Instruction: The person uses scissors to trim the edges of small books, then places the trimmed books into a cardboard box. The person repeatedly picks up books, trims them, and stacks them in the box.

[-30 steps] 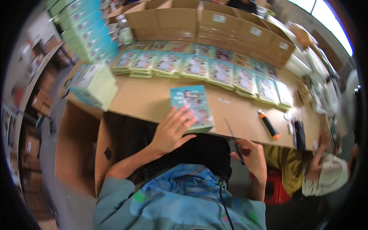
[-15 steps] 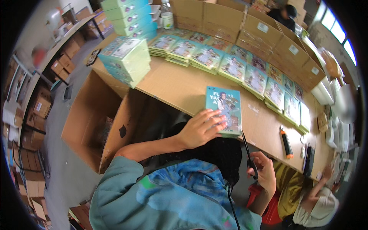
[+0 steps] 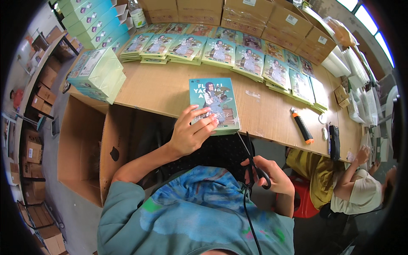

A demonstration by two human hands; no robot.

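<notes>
Teal box (image 3: pixel 217 97) at near edge of desk (image 3: pixel 157 89), probably for easy reach. Left hand (image 3: pixel 190 131) flat on top, fingers spread, apparently steadying it. Right hand (image 3: pixel 275 175): fingers closed round black scissors (image 3: pixel 251 160), blades parted by box's near right corner; contact unclear.

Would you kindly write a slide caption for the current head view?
Left hand on a teal-covered pack, right hand holding open black-handled scissors.
</notes>
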